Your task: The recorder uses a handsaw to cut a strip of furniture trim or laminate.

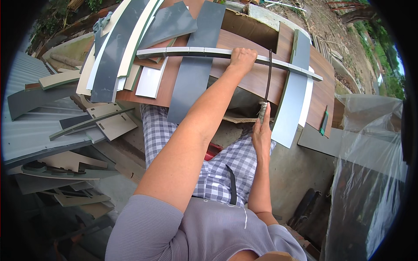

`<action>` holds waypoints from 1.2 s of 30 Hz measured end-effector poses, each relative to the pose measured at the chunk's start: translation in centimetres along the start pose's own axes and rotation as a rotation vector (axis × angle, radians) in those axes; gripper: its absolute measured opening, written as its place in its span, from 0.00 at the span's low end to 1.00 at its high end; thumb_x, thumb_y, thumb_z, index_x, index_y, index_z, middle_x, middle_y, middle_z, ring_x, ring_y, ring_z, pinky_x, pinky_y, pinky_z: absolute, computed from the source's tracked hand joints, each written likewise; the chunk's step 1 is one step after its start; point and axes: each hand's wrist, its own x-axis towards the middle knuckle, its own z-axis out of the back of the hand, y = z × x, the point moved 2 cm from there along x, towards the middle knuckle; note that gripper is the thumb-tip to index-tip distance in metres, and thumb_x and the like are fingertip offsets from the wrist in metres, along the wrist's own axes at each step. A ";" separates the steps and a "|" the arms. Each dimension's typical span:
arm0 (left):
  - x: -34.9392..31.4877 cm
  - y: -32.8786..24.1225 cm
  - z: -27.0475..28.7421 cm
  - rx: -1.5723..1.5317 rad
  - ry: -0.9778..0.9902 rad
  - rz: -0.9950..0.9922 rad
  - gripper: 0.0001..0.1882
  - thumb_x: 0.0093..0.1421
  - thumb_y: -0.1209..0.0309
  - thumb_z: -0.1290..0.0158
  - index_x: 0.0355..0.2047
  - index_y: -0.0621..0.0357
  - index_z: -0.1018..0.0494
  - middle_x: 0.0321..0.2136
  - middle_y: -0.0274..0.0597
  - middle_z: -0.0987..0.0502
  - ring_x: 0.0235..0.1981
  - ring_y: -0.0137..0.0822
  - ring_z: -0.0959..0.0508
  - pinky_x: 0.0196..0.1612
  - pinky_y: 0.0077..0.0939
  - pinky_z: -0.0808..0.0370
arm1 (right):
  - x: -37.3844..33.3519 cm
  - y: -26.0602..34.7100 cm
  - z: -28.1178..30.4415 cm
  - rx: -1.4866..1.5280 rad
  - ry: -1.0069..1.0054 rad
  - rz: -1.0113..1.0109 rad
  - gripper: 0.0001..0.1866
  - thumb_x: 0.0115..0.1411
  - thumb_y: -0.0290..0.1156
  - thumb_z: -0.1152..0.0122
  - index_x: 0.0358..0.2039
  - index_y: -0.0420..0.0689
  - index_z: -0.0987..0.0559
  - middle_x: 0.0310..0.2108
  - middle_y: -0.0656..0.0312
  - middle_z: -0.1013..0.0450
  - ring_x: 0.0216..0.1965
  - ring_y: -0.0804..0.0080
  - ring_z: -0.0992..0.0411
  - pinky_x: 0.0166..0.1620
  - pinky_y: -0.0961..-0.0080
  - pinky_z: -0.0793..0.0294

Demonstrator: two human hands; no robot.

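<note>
Left hand (242,58) clamps the long grey strip (187,51) lying left-to-right across the brown surface (244,78). I see my right hand (261,130) gripping a file (267,76) nearer, its blade pointing far, crossing the strip just right of the left hand.

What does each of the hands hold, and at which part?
The left hand grips the long grey edged strip near its middle, pressing it on the brown wooden board. The right hand holds a thin dark file by its wrapped handle end.
</note>
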 end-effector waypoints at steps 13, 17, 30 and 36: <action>-0.8 -0.1 -0.6 0.016 -0.215 -0.056 0.04 0.43 0.71 0.44 0.22 0.55 0.26 0.22 0.45 0.22 0.25 0.41 0.20 0.29 0.33 0.26 | 3.8 1.4 2.9 0.079 -0.014 0.019 0.29 0.64 0.27 0.59 0.64 0.63 0.48 0.17 0.66 0.40 0.16 0.82 0.43 0.19 0.78 0.39; -1.0 -0.1 -0.7 -0.005 -0.224 -0.049 0.01 0.44 0.73 0.47 0.20 0.55 0.26 0.20 0.45 0.22 0.24 0.41 0.21 0.29 0.33 0.26 | 4.9 4.0 3.7 0.174 -0.014 -0.038 0.28 0.64 0.28 0.60 0.64 0.61 0.47 0.17 0.66 0.39 0.17 0.82 0.42 0.20 0.78 0.39; -0.9 0.0 -0.9 -0.032 -0.253 -0.039 0.02 0.45 0.73 0.49 0.20 0.54 0.26 0.21 0.43 0.22 0.24 0.40 0.20 0.28 0.33 0.27 | 5.2 3.3 2.3 0.178 -0.008 -0.057 0.28 0.65 0.28 0.60 0.64 0.65 0.48 0.17 0.69 0.41 0.14 0.86 0.45 0.14 0.85 0.44; -0.9 -0.1 -1.0 -0.029 -0.269 -0.058 0.03 0.46 0.73 0.50 0.20 0.54 0.26 0.21 0.42 0.22 0.25 0.40 0.20 0.29 0.33 0.27 | 5.3 3.1 1.9 0.150 -0.018 -0.062 0.28 0.65 0.28 0.60 0.64 0.66 0.48 0.17 0.69 0.41 0.15 0.86 0.44 0.15 0.85 0.42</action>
